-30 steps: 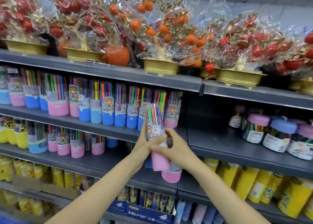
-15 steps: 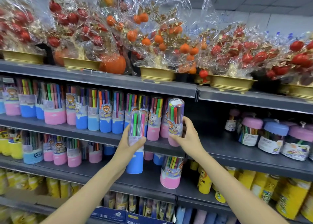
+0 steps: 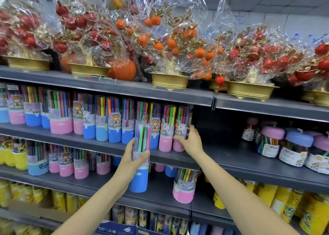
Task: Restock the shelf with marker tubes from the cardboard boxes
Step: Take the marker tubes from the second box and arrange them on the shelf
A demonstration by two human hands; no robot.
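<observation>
Pink-based marker tube (image 3: 180, 128) stands at the right end of the shelf (image 3: 110, 146) row with the right hand (image 3: 191, 142) curled around it, while the left hand (image 3: 131, 157) grips a blue-based tube (image 3: 140, 156), not yet placed.

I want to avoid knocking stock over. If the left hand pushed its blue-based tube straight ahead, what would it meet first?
Probably the marker tubes already lined up on the shelf behind the blue-based tube; depth is unclear.

The 1 head-worn camera looked forward, level to slightly upward, at the grey shelf (image 3: 106, 146) from close range, both forearms reaching in from the bottom edge.
</observation>
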